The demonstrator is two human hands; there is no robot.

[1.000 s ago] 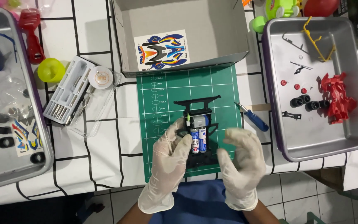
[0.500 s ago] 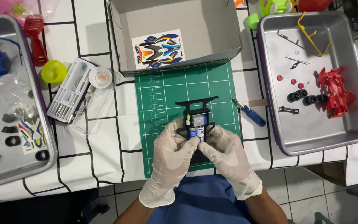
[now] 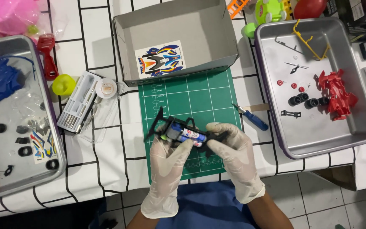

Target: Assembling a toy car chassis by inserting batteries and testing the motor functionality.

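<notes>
Since the earlier frame, the chassis (image 3: 186, 135) has been turned sideways and lifted over the green mat (image 3: 191, 95). It is gripped at its ends by the left hand (image 3: 170, 163) and right hand (image 3: 234, 154).

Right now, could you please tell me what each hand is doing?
Left hand: closed on the black toy car chassis, at its left end.
Right hand: closed on the same chassis, at its right end.

Two metal trays (image 3: 5, 186) (image 3: 361, 140), two batteries (image 3: 187, 135)
</notes>
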